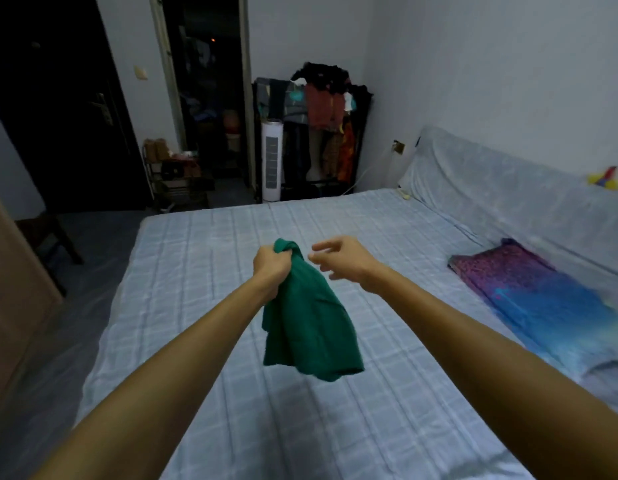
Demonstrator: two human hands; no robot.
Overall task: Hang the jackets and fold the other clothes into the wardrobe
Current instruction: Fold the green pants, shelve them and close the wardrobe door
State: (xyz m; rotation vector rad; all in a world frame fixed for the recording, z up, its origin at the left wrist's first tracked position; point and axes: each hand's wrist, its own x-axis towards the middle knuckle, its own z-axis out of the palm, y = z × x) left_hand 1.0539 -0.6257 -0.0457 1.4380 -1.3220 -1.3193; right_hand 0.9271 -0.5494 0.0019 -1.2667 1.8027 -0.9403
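A green garment [309, 323] hangs bunched above the bed, gripped at its top by my left hand [271, 266]. My right hand [338, 256] hovers just to the right of that top edge with its fingers apart, holding nothing. The garment's lower end dangles free over the light blue checked bedsheet [203, 258]. A black clothes rack [314, 133] full of hanging clothes stands against the far wall beyond the bed.
A purple-and-blue patterned cloth [529, 292] lies at the bed's right side. A white tower fan [272, 159] stands beside the rack. A shoe rack [172, 174] and dark doorway are at the far left; a wooden panel [13, 306] is at my left.
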